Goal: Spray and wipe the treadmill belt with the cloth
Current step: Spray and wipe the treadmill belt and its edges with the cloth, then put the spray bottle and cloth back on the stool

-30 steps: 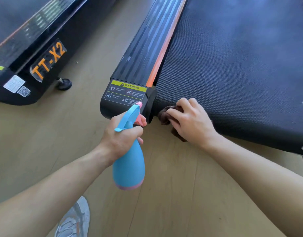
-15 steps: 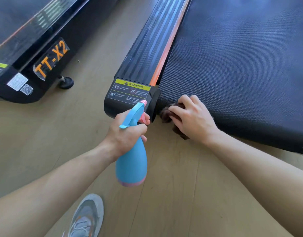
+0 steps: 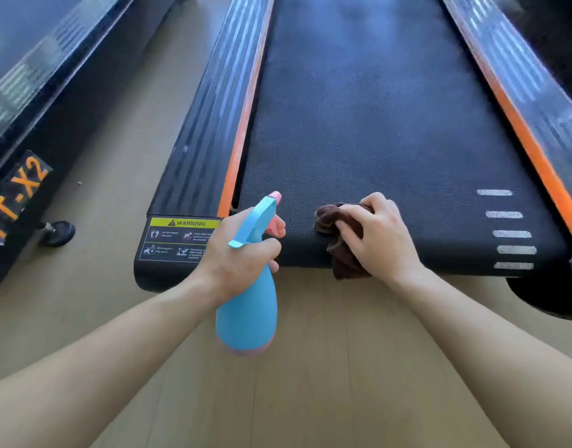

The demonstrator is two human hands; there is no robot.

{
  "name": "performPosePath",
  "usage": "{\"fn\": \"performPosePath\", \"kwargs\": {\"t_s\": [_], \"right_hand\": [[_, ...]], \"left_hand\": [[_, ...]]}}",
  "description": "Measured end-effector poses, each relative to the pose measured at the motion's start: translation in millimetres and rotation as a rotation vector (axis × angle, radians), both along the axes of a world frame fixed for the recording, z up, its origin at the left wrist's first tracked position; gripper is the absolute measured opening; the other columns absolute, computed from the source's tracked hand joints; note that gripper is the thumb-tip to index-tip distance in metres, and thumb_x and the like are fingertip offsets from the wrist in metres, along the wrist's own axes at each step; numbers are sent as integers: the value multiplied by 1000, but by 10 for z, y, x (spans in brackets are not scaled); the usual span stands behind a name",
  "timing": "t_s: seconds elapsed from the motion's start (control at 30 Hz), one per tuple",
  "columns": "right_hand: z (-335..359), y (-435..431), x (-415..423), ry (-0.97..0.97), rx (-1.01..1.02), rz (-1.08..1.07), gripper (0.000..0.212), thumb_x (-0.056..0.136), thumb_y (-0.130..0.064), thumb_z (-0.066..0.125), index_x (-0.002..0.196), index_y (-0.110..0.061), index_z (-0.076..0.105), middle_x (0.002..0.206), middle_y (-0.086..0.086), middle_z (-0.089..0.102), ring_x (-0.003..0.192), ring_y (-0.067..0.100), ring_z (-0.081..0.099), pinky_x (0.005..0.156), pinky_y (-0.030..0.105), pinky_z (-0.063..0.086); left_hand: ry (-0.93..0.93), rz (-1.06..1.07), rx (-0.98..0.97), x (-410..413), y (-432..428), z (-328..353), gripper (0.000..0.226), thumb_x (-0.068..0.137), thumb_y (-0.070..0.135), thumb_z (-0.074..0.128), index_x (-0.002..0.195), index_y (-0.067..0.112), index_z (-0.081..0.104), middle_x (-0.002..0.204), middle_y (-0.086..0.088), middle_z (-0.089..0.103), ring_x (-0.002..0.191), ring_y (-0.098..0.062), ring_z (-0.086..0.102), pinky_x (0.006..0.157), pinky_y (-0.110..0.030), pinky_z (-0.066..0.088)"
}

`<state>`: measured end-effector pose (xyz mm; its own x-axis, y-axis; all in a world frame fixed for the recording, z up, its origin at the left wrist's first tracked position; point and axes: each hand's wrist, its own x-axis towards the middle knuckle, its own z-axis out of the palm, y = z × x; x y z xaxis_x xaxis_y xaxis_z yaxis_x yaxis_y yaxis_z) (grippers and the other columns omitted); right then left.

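A person's left hand [image 3: 236, 253] wraps its fingers round the neck of a blue spray bottle [image 3: 247, 305], one finger on the pink trigger [image 3: 273, 229], with the nozzle aimed toward twelve o'clock over the near end of the black treadmill belt [image 3: 359, 124]. The bottle's body hangs above the pale wooden floor [image 3: 310, 399], just short of the belt's rear edge. At the bottle's three o'clock, the right hand [image 3: 378, 240] clutches a bunched dark brown cloth [image 3: 334, 227] and presses it onto that rear edge, where part of the cloth droops over the lip toward six o'clock. The belt runs away toward twelve o'clock between two orange-trimmed side rails, the left rail [image 3: 207, 130] at ten o'clock and the right rail [image 3: 520, 101] at two o'clock. A yellow warning label [image 3: 178, 237] sits on the left rail's end cap, just beside the left hand at its nine o'clock. White stripes [image 3: 507, 231] mark the belt at the right hand's three o'clock. A second treadmill [image 3: 36, 101] lettered in orange stands at nine o'clock, a small wheel [image 3: 57, 232] beneath it.
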<state>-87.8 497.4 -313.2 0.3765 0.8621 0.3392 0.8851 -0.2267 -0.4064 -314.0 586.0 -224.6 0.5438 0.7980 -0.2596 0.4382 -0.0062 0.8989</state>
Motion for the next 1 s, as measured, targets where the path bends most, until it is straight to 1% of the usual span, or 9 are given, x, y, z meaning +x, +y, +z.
{"fn": "performPosePath", "kwargs": {"t_s": [0.1,0.23,0.3,0.37,0.47,0.6,0.83,0.93,1.0], "right_hand": [[56,109,-37,44,-117,-82,24,95,-37,61,112,-24,73,105,8,51,94,33,49,83,47,52],[124,-236,-228,115,-245,-74,25,95,-37,61,111,-21,70,106,7,49,93,31,46,78,50,53],[312,-501,-215,159,-294,-96,24,96,-38,62,112,-22,71,106,6,49,94,30,46,81,49,52],[618,-772,-164,213,-295,-195,24,96,-38,62,113,-25,71,106,5,47,94,28,45,83,48,52],[1216,-1101,-75,273,-325,-313,26,97,-39,61,117,-26,71,110,6,47,99,30,45,89,46,50],[2074,-1488,-30,351,-381,-415,28,98,-39,59,121,-27,70,112,5,46,105,30,45,93,43,47],[3261,-2395,-70,456,-486,-542,30,98,-42,58,121,-26,68,109,2,43,106,26,44,93,42,47],[3676,-2906,3,475,-490,-659,30,99,-43,56,122,-28,68,108,2,43,107,26,44,90,42,48],[3919,-3286,54,498,-478,-761,30,100,-43,55,123,-28,67,108,2,43,106,26,44,90,42,49]], "left_hand": [[-17,-81,32,349,101,131,41,65,20,55,104,18,70,105,3,73,58,-19,72,68,-29,53],[-29,-122,8,701,118,364,44,65,16,54,104,2,67,108,-3,72,58,-19,68,58,-18,51],[-2,-142,-9,807,48,527,42,64,17,55,102,4,68,106,-2,73,58,-20,69,62,-25,54],[29,-186,-20,891,-68,734,36,64,19,56,96,7,67,100,4,73,57,-22,70,72,-38,58],[36,-230,-60,992,-335,1154,28,66,18,56,88,5,66,95,7,72,62,-17,71,75,-45,61],[73,-311,-97,1099,-743,1816,24,67,20,54,87,12,64,104,5,72,59,-19,70,69,-36,57],[154,-526,-58,1349,-1462,2936,22,69,19,58,90,16,65,97,8,72,59,-19,71,71,-33,56],[194,-634,-49,1526,-1871,3260,15,80,9,62,91,18,64,97,8,72,67,-26,73,71,-33,54],[211,-706,-46,1655,-2205,3413,16,75,18,59,89,26,62,98,8,71,73,-27,73,72,-34,54]]}}
